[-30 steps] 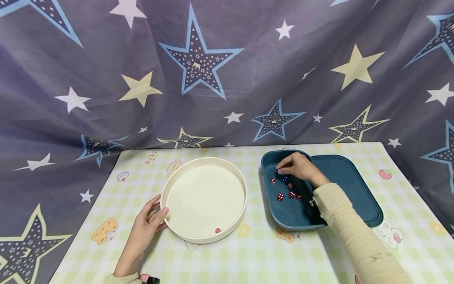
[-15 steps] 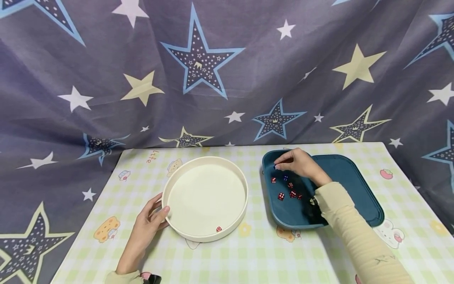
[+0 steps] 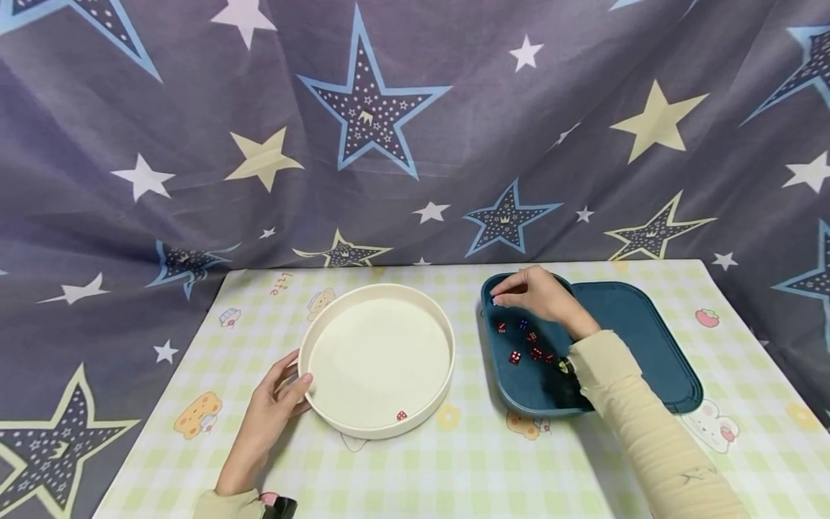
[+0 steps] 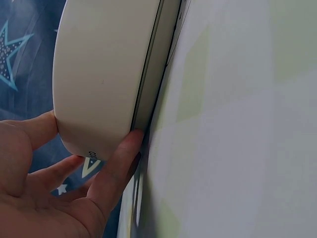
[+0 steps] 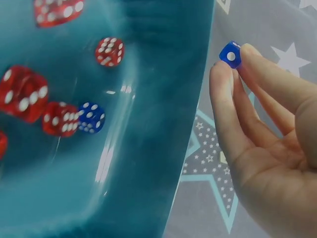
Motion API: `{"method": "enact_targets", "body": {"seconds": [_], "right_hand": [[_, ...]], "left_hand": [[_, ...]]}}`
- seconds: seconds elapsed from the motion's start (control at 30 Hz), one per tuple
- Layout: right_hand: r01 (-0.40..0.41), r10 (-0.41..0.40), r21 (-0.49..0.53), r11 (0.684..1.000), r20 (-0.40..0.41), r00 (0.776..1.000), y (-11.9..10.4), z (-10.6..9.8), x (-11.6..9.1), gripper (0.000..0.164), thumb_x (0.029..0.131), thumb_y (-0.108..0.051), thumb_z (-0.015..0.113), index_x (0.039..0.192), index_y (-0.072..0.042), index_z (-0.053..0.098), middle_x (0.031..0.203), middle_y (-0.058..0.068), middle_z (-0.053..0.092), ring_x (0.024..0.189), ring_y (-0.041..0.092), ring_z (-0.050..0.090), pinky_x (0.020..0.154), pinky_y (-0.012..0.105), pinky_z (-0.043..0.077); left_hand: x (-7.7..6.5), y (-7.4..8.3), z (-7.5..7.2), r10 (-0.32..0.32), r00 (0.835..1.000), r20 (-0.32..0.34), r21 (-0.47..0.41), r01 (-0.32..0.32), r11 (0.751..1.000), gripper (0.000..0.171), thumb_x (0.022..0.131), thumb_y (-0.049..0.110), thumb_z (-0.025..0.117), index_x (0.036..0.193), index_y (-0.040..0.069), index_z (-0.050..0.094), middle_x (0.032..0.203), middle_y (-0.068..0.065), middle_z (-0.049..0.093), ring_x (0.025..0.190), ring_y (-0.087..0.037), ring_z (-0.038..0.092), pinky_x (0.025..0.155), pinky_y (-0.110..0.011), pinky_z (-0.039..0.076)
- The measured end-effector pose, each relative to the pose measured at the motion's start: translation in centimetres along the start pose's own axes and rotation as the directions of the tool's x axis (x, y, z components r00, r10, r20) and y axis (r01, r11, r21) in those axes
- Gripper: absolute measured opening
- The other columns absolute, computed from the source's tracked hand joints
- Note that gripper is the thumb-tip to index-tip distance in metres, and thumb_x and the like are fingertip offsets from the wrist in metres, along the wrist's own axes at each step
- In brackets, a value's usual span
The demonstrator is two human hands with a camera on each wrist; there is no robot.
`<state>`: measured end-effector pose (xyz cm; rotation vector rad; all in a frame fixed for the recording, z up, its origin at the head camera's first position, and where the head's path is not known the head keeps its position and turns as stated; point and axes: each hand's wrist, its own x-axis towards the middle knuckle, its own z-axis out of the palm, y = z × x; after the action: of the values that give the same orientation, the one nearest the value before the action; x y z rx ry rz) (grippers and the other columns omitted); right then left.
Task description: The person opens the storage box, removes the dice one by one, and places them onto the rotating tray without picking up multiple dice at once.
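Between thumb and fingertips, my right hand point(image 3: 541, 294) pinches a small blue die point(image 5: 230, 54), held over the back left part of a dark teal box point(image 3: 519, 393). Several red dice point(image 3: 515, 357) and another blue die point(image 3: 523, 324) lie on the box floor. My left hand point(image 3: 275, 400) grips the left side of a round cream tray point(image 3: 379, 353), its thumb at the rim; the left wrist view shows a fingertip by the tray's bottom edge. A single red die point(image 3: 401, 415) sits inside the tray near its front wall.
A flat teal lid-like piece point(image 3: 638, 324) lies right of the box, partly behind the right forearm. Both containers stand on a checked tablecloth point(image 3: 402, 483). Behind the table hangs a star-patterned curtain point(image 3: 454, 144).
My right hand has lifted and moved left and back inside the box area, carrying the blue die toward the left wall. The left hand keeps its grip on the tray.
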<state>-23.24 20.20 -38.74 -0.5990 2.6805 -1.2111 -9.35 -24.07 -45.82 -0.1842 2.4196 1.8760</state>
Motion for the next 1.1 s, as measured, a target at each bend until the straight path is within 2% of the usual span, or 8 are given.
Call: {"method": "enact_targets", "body": {"seconds": [0.13,0.33,0.7,1.1], "right_hand": [[0.007,-0.007,0.008,1.0,0.008,1.0,-0.5,0.3,0.2,0.018,0.093,-0.011,0.071,0.108,-0.003,0.077,0.103,0.013,0.075,0.089,0.023,0.07,0.079,0.037,0.061],[0.029,-0.03,0.039,0.999,0.014,0.999,-1.3,0.9,0.6,0.017,0.093,-0.011,0.07,0.106,-0.003,0.077,0.105,0.014,0.075,0.09,0.023,0.07,0.081,0.037,0.061],[0.098,-0.099,0.032,0.995,0.026,0.995,-3.0,2.3,1.9,0.016,0.092,-0.008,0.071,0.105,-0.001,0.077,0.102,0.014,0.075,0.088,0.024,0.071,0.076,0.033,0.062],[0.092,-0.094,0.046,0.995,0.042,0.995,-4.8,4.2,2.8,0.015,0.09,-0.009,0.073,0.102,-0.001,0.078,0.099,0.012,0.076,0.083,0.019,0.069,0.07,0.026,0.057]], "left_hand": [[0.0,-0.2,0.0,0.005,1.0,-0.003,0.0,-0.005,1.0,0.064,0.101,0.027,0.06,0.156,0.014,0.031,0.145,-0.019,0.044,0.106,0.005,0.061,0.084,-0.022,0.06],[0.0,-0.2,0.1,-0.001,1.0,-0.004,-0.005,0.001,1.0,0.064,0.101,0.028,0.061,0.156,0.014,0.031,0.145,-0.019,0.044,0.106,0.006,0.061,0.084,-0.022,0.06],[0.1,-0.2,0.0,-0.003,1.0,-0.008,-0.003,0.003,1.0,0.063,0.101,0.028,0.061,0.155,0.015,0.031,0.145,-0.018,0.044,0.104,0.005,0.062,0.084,-0.022,0.06],[0.1,-0.1,0.0,-0.004,1.0,-0.008,0.001,0.004,1.0,0.065,0.1,0.031,0.061,0.156,0.016,0.031,0.146,-0.017,0.043,0.103,0.007,0.061,0.085,-0.021,0.06]]}}
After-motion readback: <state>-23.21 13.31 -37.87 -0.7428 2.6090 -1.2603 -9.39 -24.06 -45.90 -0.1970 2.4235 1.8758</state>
